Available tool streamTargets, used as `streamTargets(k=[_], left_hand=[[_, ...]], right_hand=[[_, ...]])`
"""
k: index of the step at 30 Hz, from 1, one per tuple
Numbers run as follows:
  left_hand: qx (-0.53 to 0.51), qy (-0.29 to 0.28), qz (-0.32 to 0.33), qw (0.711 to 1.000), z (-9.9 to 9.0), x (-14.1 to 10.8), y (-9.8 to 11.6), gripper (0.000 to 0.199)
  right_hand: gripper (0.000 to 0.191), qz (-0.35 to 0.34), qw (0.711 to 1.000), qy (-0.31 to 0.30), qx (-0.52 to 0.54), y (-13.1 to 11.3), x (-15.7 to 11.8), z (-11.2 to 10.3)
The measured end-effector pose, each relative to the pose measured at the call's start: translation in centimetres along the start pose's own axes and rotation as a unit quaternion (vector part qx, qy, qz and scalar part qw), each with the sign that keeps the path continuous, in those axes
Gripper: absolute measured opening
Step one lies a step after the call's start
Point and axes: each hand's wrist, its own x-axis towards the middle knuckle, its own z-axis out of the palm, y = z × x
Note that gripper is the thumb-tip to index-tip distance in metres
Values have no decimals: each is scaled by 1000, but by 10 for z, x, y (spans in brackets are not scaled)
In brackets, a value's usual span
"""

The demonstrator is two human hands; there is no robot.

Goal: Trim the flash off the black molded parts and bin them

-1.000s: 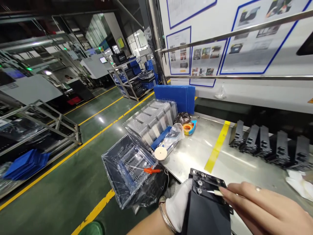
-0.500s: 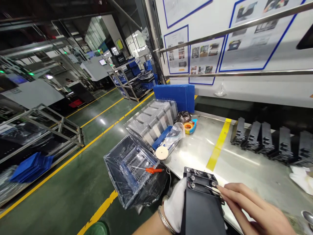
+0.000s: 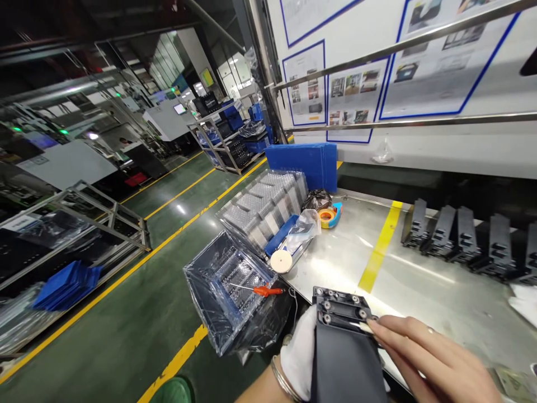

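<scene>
A long black plastic part [image 3: 348,358] is gripped along its left side by my left hand [image 3: 298,350], which wears a white glove. The part's upper end faces me, with several round screw-like fittings and a recessed slot. My bare right hand [image 3: 423,347] pinches a slim, pale stick-like piece [image 3: 364,327] at that slot, its fingertips touching the part's right edge. Most of the stick is hidden by the fingers, so I cannot make out its exact kind. Similar black parts [image 3: 467,238] stand in a row at the right of the metal table [image 3: 335,263].
Left of the table sits a plastic-lined bin [image 3: 210,296] with an orange-handled air gun [image 3: 268,291] above it. Clear plastic trays [image 3: 260,207], a round cream disc [image 3: 281,261], a tape dispenser [image 3: 330,215] and blue sheets [image 3: 302,166] lie around the table's far-left corner.
The pale stick at the slot has shifted slightly left with my right fingertips. The black part stays in my left hand. The whole view has turned a little to the left.
</scene>
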Motion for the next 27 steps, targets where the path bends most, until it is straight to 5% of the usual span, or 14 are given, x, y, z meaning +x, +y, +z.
streamTargets(k=[14, 22, 27], left_hand=[[-40, -23, -8, 999, 11, -4, -1, 22], [-41, -31, -22, 998, 7, -1, -4, 15], [-33, -37, -29, 998, 9, -5, -4, 30]], right_hand=[[25, 19, 997, 3, 80, -6, 18, -16], [22, -35, 999, -38, 2, 3, 16, -24], [24, -75, 996, -34, -24, 2, 17, -22]])
